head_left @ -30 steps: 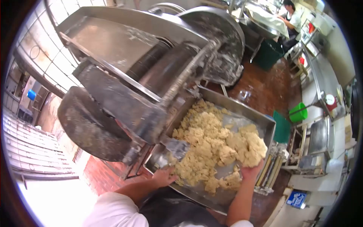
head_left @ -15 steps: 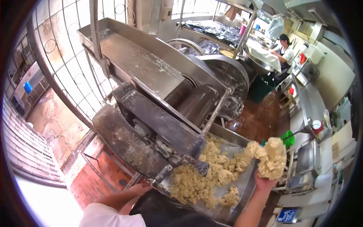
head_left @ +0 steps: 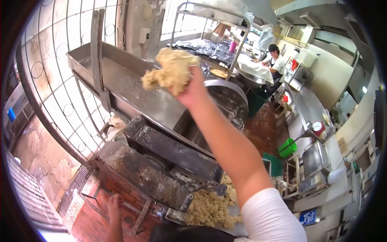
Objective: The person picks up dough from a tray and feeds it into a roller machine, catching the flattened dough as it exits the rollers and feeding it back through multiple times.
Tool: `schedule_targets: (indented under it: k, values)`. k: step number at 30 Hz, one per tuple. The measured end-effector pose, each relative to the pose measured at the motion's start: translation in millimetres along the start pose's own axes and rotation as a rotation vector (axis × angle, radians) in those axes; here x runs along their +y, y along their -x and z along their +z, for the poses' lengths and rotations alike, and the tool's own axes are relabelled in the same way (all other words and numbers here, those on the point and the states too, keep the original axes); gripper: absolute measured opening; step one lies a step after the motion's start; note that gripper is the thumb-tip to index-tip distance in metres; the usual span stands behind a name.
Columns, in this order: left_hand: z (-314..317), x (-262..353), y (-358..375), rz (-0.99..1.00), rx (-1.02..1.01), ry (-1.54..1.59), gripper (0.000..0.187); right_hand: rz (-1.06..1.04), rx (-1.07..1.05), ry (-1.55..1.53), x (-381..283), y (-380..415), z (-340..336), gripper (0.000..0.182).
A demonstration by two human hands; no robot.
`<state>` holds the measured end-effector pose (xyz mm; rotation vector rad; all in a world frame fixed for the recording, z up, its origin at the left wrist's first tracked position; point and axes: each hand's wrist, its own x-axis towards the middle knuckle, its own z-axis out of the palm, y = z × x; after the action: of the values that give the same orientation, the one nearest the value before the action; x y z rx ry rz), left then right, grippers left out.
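Note:
Raised over the long metal trough (head_left: 121,76) of a roller machine, my right hand (head_left: 191,92) grips a lump of crumbly, pale yellow dough (head_left: 173,66). My right arm stretches across the machine and hides part of its rollers. Low on the left, my left hand (head_left: 115,205) hangs beside the machine's dark, worn side cover (head_left: 141,169), holding nothing, its fingers loosely apart. More crumbly dough (head_left: 209,207) is heaped on the metal tray below the machine, partly hidden by my arm and apron.
A metal post (head_left: 96,56) rises beside the trough, in front of the barred window. Farther back, a co-worker (head_left: 274,62) stands at a counter. A green bucket (head_left: 287,148) and a long metal counter (head_left: 304,107) are to the right.
My right hand has lifted the dough lump from the lower right, up and left over the trough. My left hand has moved down and left. The view has shifted.

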<state>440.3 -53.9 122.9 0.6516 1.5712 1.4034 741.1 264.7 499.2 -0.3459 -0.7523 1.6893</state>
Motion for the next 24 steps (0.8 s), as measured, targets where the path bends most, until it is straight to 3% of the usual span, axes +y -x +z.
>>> schedule_targets:
  k: [3,5,6,8,9,11,14,16,18,19,21,22,24]
  values:
    - [-23,62,-10,0.246,0.199,0.060,0.030,0.049,-0.030,0.041,51,-35,6,0.046]
    - [-32,127,-9,0.480,0.221,-0.177,0.035,0.219,0.082,0.586,75,-57,-6,0.044]
    - [-29,161,-8,0.566,0.214,-0.142,0.036,0.222,0.081,0.586,83,-65,-8,0.044]
    - [-13,228,-2,0.758,0.176,-0.127,0.037,0.127,0.067,0.968,104,-73,-2,0.044]
    - [-2,261,1,0.863,0.145,-0.149,0.037,0.139,0.049,0.963,106,-64,7,0.044]
    - [42,320,-1,0.928,-0.045,-0.168,0.040,0.087,-0.049,1.043,81,-35,17,0.045]
    - [109,392,-15,1.098,-0.278,-0.335,0.045,0.003,0.010,1.096,92,-38,6,0.059]
    - [160,409,-50,1.109,-0.274,-0.445,0.061,-0.009,0.061,1.119,85,-25,2,0.070]
    - [204,417,-96,1.176,-0.108,-0.847,0.078,0.003,0.083,1.175,84,-19,0,0.070]
    - [224,414,-127,1.184,-0.113,-0.841,0.078,0.022,0.104,1.228,83,-16,-1,0.071]
    - [247,414,-157,0.808,-0.268,-0.986,0.083,0.019,0.053,1.233,76,-9,-1,0.071]
    - [248,420,-156,0.811,-0.270,-0.983,0.083,0.094,0.061,1.292,73,-7,-4,0.063]
    - [251,434,-151,0.178,-0.634,-0.770,0.083,0.269,0.106,1.288,68,1,-8,0.047]
